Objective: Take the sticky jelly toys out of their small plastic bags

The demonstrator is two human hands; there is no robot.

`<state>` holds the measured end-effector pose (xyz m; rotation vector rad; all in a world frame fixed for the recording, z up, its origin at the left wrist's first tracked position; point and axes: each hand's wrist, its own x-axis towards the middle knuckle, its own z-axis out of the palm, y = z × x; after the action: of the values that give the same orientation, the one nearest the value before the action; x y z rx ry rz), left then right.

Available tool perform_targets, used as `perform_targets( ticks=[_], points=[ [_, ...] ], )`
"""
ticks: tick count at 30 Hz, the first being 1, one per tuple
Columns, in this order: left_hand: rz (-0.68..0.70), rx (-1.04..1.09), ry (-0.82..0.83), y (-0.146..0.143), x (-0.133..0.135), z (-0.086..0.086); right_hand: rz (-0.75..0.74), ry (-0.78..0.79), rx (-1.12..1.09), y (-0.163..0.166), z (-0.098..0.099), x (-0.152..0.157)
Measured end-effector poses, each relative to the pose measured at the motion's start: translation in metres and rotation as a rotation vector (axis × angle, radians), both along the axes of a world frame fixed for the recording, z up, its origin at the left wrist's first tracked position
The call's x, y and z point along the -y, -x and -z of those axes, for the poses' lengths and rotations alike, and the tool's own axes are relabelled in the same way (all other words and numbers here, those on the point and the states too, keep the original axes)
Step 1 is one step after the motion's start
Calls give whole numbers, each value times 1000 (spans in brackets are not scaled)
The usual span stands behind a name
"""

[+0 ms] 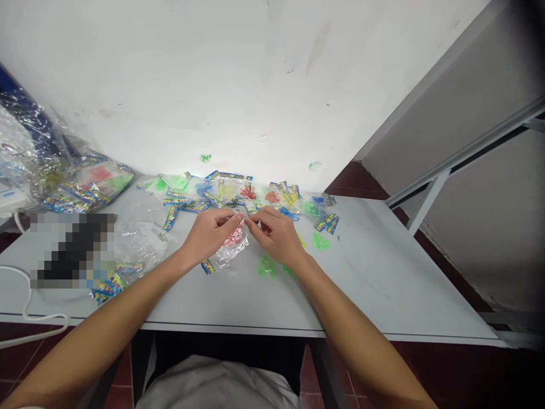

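My left hand is closed, thumb and fingers pinching a small clear plastic bag above the table. Inside the bag shows a red flower-like plastic piece, and a printed blue-and-yellow strip is at its lower left corner. My right hand is also closed, its thumb and fingertips pinched at the bag's upper right edge, almost touching my left thumb. A bit of red shows under my right fingers; its kind is hidden. Loose green pieces lie near my right wrist.
Behind my hands, filled bags with printed headers spread along the white wall. More bags pile up at the left, near empty clear bags and a blurred dark object. A white cable hangs over the table's front left edge.
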<state>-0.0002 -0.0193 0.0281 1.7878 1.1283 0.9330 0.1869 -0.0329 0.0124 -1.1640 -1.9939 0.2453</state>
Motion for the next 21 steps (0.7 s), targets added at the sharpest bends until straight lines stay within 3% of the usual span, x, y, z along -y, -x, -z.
perform_targets(
  ticks=[4,10,21],
  points=[
    [24,-3,42,3,-3,-1,-56,10,41,-5,1,-2],
    [0,54,52,3,-1,-4,-75,-120,144,-10,-1,-3],
    [-110,126,10,0,2,-4,21,-27,-170,21,7,11]
  ],
)
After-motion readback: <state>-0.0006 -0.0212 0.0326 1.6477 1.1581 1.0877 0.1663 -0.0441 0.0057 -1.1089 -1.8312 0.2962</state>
